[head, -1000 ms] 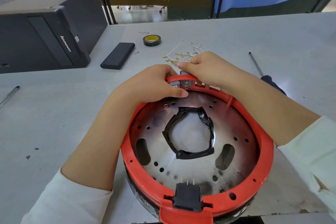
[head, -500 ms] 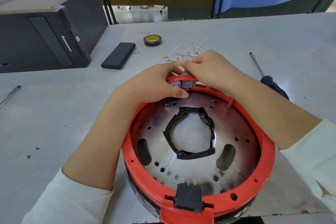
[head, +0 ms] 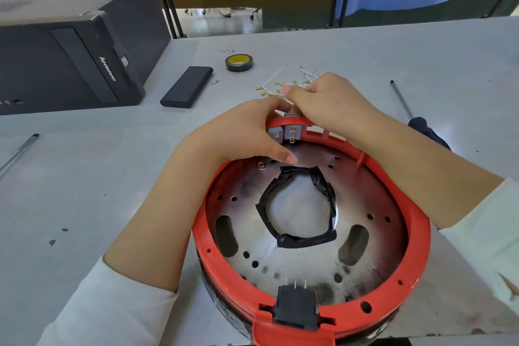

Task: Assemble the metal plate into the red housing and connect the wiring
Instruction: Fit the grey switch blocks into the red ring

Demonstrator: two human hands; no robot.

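The round red housing (head: 415, 236) lies in front of me with the perforated metal plate (head: 373, 205) seated inside it; black tape rims the plate's centre hole. A black plug socket (head: 295, 307) sits in the near rim. At the far rim two small grey terminal blocks (head: 292, 132) show. My left hand (head: 238, 135) grips the far rim beside them, thumb lying over the plate. My right hand (head: 328, 104) curls over the rim just behind the blocks, pinching at something hidden under its fingers. White wires with brass terminals (head: 272, 90) lie on the table just beyond.
A black computer tower (head: 70, 50) stands at the back left, a black flat case (head: 186, 90) and a roll of tape (head: 239, 62) beside it. A screwdriver (head: 407, 109) lies at the right, a pen-like rod (head: 16, 154) at the left.
My left thumb has slid slightly back along the rim, uncovering the grey terminal blocks. Both hands stay at the far rim; the housing has not moved.
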